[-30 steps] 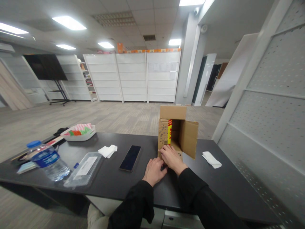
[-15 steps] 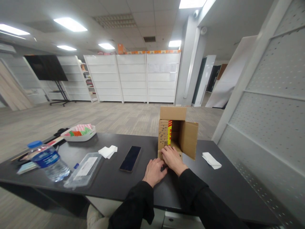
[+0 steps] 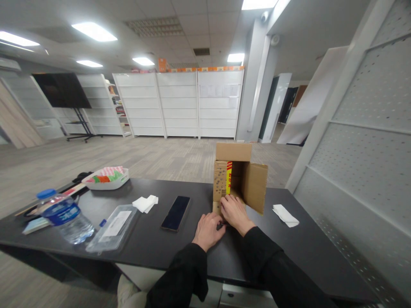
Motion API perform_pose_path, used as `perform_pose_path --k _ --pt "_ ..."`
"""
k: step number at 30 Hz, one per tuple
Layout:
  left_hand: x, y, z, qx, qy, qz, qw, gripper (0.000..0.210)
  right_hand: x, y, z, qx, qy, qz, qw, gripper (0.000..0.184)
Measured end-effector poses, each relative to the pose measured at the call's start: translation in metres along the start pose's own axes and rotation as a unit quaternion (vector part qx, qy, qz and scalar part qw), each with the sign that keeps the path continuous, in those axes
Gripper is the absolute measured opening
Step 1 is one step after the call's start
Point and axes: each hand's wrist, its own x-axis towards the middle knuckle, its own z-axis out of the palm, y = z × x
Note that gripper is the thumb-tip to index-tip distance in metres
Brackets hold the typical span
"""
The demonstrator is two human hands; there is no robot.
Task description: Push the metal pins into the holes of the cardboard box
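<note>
A brown cardboard box (image 3: 256, 188) stands on the dark table with its opening facing me and its flaps spread. Dark spots and a yellow-red printed strip mark its left flap. My right hand (image 3: 236, 214) is at the lower flap, fingers bent and close together over the cardboard. Whatever is under those fingers is hidden. Just left of it, my left hand (image 3: 209, 231) rests low by the box's front left corner, with curled fingers. A small dark thing shows between the two hands, too small to name.
Left of my hands lie a phone (image 3: 175, 213), folded tissues (image 3: 145, 204) and a clear plastic case (image 3: 113, 229). Farther left are a water bottle (image 3: 66, 216) and a white basket (image 3: 105, 183). Another tissue (image 3: 285, 215) lies right of the box, near a perforated panel (image 3: 369, 162).
My right hand has shifted slightly right along the lower flap. My left hand has barely moved, and the box stays in place.
</note>
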Motion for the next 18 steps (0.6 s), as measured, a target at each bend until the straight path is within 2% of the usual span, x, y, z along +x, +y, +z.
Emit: perform_pose_path --k 18 --pt "0.0012 -0.0014 0.0012 -0.002 0.001 0.003 1.0 0.014 -0.0051 0.0058 0.002 -0.004 -0.008 0.023 1.0 0.014"
